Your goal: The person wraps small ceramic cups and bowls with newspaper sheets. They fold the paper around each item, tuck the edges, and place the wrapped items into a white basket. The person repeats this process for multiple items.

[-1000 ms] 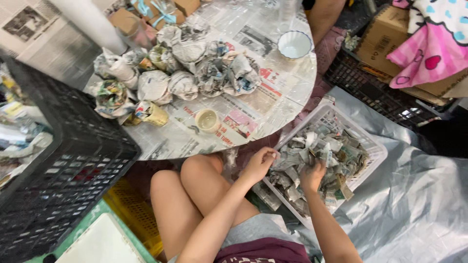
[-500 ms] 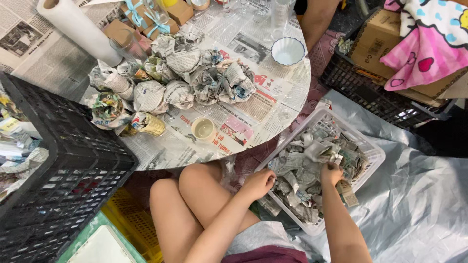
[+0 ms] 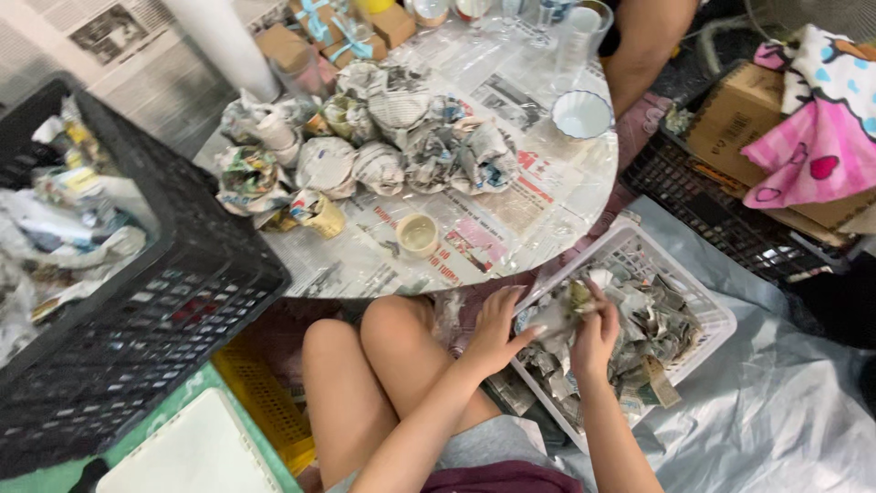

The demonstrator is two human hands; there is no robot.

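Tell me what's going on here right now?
A seated person has both hands in a white basket of crumpled newspaper. The left hand and right hand grip one newspaper-wrapped bundle together above it. On the round table sit more wrapped bundles, a small cup and a white bowl. A black crate stands on the left.

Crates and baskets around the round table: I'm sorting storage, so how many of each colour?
Black crates: 2
White basket: 1
Yellow basket: 1
Total: 4
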